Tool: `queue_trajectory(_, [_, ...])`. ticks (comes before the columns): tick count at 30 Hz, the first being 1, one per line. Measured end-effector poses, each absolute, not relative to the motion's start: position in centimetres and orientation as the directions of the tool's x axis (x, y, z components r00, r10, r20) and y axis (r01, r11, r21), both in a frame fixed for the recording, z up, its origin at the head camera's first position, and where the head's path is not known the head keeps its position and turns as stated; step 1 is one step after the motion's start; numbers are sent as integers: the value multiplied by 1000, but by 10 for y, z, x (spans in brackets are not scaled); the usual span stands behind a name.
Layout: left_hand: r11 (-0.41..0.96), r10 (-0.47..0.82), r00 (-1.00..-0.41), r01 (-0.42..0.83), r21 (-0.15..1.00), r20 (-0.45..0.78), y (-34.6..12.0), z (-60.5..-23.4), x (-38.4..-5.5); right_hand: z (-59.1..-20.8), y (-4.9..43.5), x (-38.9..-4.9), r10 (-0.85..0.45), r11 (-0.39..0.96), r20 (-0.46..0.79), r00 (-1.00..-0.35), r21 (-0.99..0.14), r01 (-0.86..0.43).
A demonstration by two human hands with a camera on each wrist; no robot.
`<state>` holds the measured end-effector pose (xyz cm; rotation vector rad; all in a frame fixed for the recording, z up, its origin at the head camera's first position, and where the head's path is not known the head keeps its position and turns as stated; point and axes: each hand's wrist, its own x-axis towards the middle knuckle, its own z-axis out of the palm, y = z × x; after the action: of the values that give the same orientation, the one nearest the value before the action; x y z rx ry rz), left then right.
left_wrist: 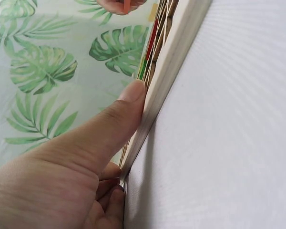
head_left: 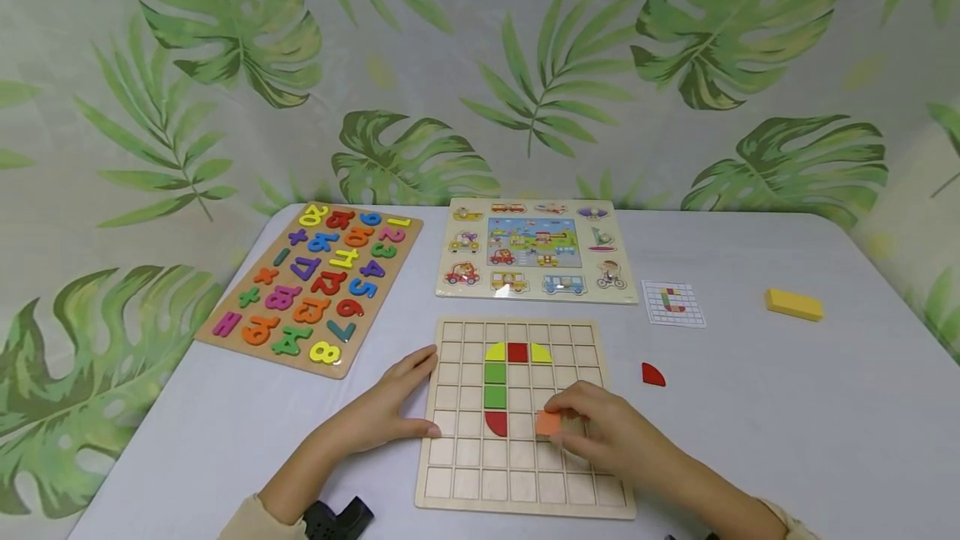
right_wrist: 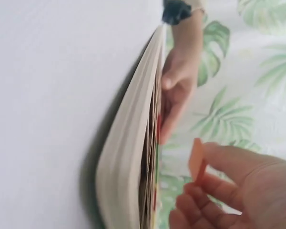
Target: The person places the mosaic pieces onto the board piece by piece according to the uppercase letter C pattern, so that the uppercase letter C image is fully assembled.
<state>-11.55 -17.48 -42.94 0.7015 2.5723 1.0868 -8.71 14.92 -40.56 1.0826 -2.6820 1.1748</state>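
A wooden grid board [head_left: 462, 480] lies in front of me, carrying yellow, red and green pieces in a bent row. Along its left edge rests my left hand [head_left: 381, 413], thumb and fingertips spread apart on the rim; the thumb [left_wrist: 132, 90] touches the edge in the left wrist view. My right hand [head_left: 611, 432] pinches an orange square tile [head_left: 548, 422] between thumb and fingers over the grid's right half. In the right wrist view the tile [right_wrist: 197, 160] is tilted and apart from the board. A red quarter-circle piece [head_left: 496, 423] sits in the grid, left of the orange tile.
Right of the board lies another red quarter-circle piece [head_left: 653, 374]. Behind it are a pattern card [head_left: 673, 304] and a yellow block [head_left: 793, 305]. A vehicle puzzle [head_left: 536, 248] lies at the back, a number puzzle [head_left: 311, 286] on the left.
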Motion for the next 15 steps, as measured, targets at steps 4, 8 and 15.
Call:
queue_trajectory(4, [606, 522, -851, 323, 727, -57, -174, -430, -116, -415, 138, -91, -588, 516, 175, -790, -671, -532])
queue_trajectory(8, [609, 520, -852, 323, 724, -57, -175, -430, -116, -422, 130, -94, -578, 538, 131, -805, -681, -497])
queue_trajectory(15, [606, 522, -851, 326, 725, -54, -175, -430, -115, -426, 125, -96, -585, 548, 123, -802, -668, -503])
